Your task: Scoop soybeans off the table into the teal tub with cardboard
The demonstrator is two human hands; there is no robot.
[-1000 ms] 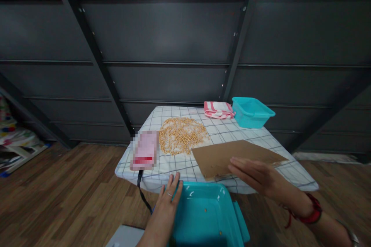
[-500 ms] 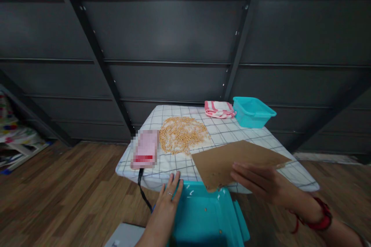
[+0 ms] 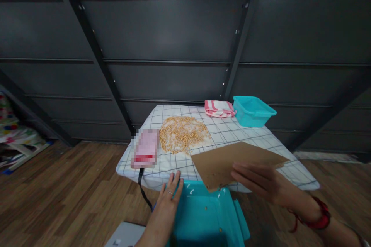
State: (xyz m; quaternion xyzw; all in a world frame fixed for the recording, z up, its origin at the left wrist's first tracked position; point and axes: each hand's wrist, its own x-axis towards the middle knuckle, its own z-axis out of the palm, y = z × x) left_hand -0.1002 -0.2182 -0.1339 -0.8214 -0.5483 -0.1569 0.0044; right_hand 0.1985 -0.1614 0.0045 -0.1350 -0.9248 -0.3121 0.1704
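Note:
My right hand (image 3: pixel 256 179) holds a brown cardboard sheet (image 3: pixel 228 158) by its near edge, fingers lying on top. The sheet's near corner hangs over the table edge above a teal plastic tub (image 3: pixel 207 216). My left hand (image 3: pixel 171 195) rests with fingers flat against the tub's left rim. A few tan beans lie inside the tub. A pile of tan beans (image 3: pixel 182 134) is spread on the checked tablecloth (image 3: pixel 255 139) beyond the sheet.
A second teal tub (image 3: pixel 252 111) and a folded pink striped cloth (image 3: pixel 218 109) sit at the table's far right. A pink blurred packet (image 3: pixel 145 148) with a black strap lies at the left edge. Dark metal wall behind, wooden floor around.
The cardboard sheet has slid toward me, so its near corner now overhangs the tub. My left hand has stayed on the tub's rim.

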